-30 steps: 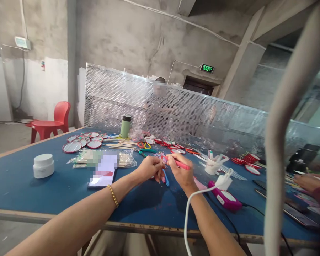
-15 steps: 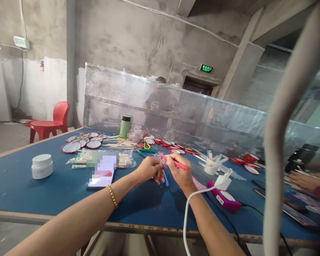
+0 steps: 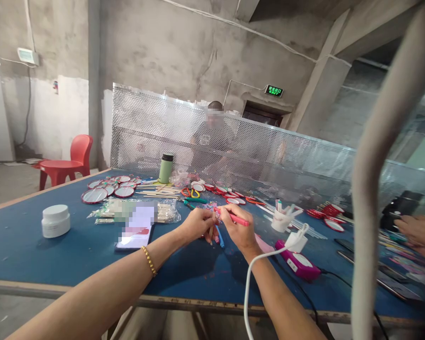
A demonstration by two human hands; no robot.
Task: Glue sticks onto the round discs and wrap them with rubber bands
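Note:
My left hand (image 3: pixel 197 224), with a gold bead bracelet (image 3: pixel 148 260) on the wrist, is closed in a pinch on a thin wooden stick (image 3: pixel 211 232). Close beside it, my right hand (image 3: pixel 239 231) grips a red pen-like tool (image 3: pixel 240 220), its tip pointing left toward the stick and the left fingertips. The fingers partly cover where the tip meets the stick. Just below the hands lies a blue pen-like piece (image 3: pixel 220 237). Small colourful bits (image 3: pixel 210 206) are scattered behind the fingers.
A phone (image 3: pixel 138 227) lies on a bag of sticks (image 3: pixel 168 211), left of my hands. To the right are a cup of pens (image 3: pixel 280 221), a purple power strip (image 3: pixel 299 262) and a white cable (image 3: pixel 247 293). Pliers (image 3: pixel 194 200) and red-rimmed discs (image 3: pixel 123 191) lie farther back. A co-worker's hands (image 3: pixel 420 231) are far right.
My two hands keep almost the same pose, stick and red tool still held. At the far right, the co-worker's hands have shifted right and slightly up.

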